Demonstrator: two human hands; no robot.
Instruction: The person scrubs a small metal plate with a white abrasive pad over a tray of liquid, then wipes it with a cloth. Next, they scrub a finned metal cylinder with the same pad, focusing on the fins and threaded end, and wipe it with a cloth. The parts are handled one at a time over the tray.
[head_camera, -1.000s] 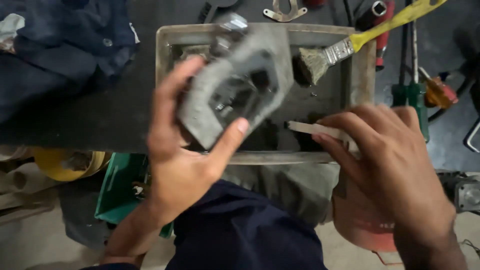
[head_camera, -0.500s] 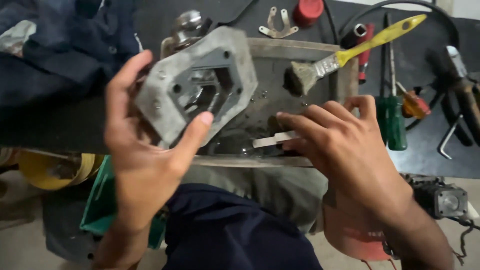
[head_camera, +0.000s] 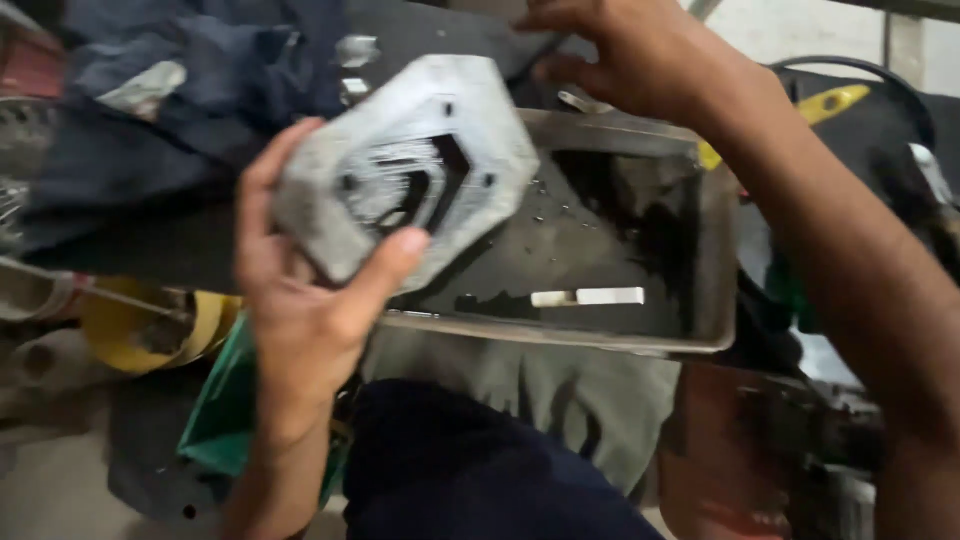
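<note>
My left hand (head_camera: 300, 310) grips a grey hexagonal metal casting (head_camera: 480, 130) with an open ribbed centre, thumb across its face, holding it tilted over the left end of a shallow metal tray (head_camera: 720, 260). A flat pale metal strip (head_camera: 590, 297) lies loose in the tray's dark oily bottom near the front wall. My right hand (head_camera: 630, 55) is stretched past the tray's far rim with its fingers bent and apart. It holds nothing I can see, and its fingertips are next to a small metal part (head_camera: 582, 100) there.
Dark blue cloth (head_camera: 180, 90) is heaped at the far left. A brush's yellow handle (head_camera: 830, 105) shows behind my right forearm. A yellow tape roll (head_camera: 140, 330) and a green container (head_camera: 220, 410) sit below the bench at left. A red-brown object (head_camera: 730, 450) is at lower right.
My right hand let go of the metal strip, which now lies in the tray, and moved up beyond the far rim. The left hand kept hold of the casting as the view shifted.
</note>
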